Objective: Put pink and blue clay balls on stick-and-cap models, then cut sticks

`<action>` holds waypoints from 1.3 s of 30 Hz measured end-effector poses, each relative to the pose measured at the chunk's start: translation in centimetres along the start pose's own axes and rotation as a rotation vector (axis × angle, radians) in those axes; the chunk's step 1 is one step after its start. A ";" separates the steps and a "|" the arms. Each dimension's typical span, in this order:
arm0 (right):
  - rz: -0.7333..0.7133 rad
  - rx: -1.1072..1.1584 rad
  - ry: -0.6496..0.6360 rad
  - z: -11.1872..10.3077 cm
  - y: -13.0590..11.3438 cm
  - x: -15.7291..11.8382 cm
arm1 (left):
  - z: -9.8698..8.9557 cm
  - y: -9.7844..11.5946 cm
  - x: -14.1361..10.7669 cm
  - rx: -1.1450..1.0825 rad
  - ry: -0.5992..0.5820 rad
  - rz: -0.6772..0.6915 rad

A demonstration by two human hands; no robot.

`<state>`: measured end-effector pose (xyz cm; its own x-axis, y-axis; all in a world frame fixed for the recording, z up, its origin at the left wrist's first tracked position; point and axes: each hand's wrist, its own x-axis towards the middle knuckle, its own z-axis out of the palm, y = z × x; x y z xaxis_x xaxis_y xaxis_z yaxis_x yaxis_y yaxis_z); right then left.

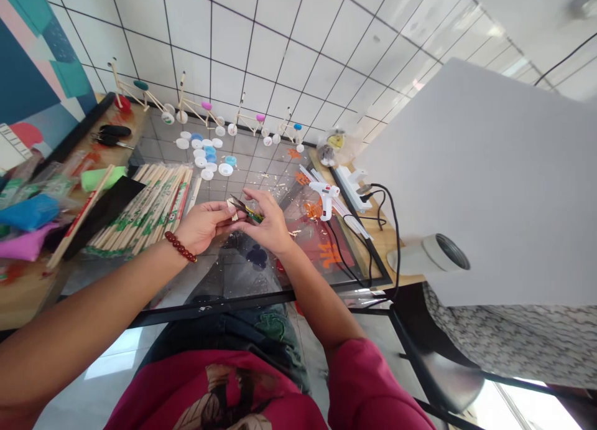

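Observation:
My left hand [201,226], with a beaded bracelet at the wrist, pinches a few short pale wooden pieces [232,207]. In my right hand [270,221] is a small pair of pliers or cutters [243,208] with dark jaws and greenish handles. The jaws meet or nearly meet the wooden pieces; I cannot tell if they bite. Both hands are over the glass tabletop [224,274], where pale chips lie scattered. To the left of my left hand is a pack of wrapped chopsticks [147,206].
White and blue bottle caps [209,153] lie behind my hands. Several small stick bicycles [200,106] stand along the wall. To the right are a white glue gun [325,196] with a cable and a power strip [352,187]. Coloured clay packs [30,212] lie far left.

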<state>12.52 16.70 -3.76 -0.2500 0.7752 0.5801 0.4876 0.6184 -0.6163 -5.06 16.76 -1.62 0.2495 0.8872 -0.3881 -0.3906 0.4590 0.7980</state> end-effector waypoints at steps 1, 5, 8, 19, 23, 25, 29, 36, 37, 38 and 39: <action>0.013 0.007 -0.005 0.0 -0.1 0.0 | 0.0 0.0 0.0 0.000 -0.003 -0.001; 0.134 0.060 -0.005 0.1 -0.5 0.1 | 0.1 -0.1 0.0 0.008 -0.005 -0.002; 0.324 0.254 0.039 0.0 -0.6 0.3 | 0.2 -0.1 -0.1 0.032 0.007 0.009; 0.614 0.615 -0.049 0.4 -0.8 0.5 | 0.2 -0.7 -0.6 0.219 -0.115 -0.012; 0.619 0.614 -0.022 0.4 -0.9 0.5 | 0.4 -0.5 -0.8 0.202 -0.130 -0.071; 0.597 0.600 -0.012 0.2 -1.0 0.5 | 0.5 -0.4 -0.9 0.197 -0.124 -0.088; 0.465 0.539 -0.056 -0.2 -0.8 0.3 | 0.6 0.1 -0.9 0.086 -0.073 -0.059; 0.173 0.087 -0.100 0.1 -0.1 -0.1 | 0.4 0.2 -0.4 -0.006 -0.019 -0.059; 0.182 0.060 -0.095 0.2 -0.1 -0.1 | 0.4 0.2 -0.4 0.000 -0.018 -0.052; 0.191 0.046 -0.092 0.4 -0.1 -0.1 | 0.4 0.1 -0.4 0.006 -0.018 -0.042; 0.199 0.044 -0.090 0.5 -0.1 -0.1 | 0.4 0.0 -0.4 0.013 -0.019 -0.032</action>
<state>12.11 16.61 -4.04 -0.2269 0.8897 0.3962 0.4979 0.4556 -0.7379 -4.81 16.35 -1.26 0.2783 0.8708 -0.4053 -0.3707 0.4867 0.7910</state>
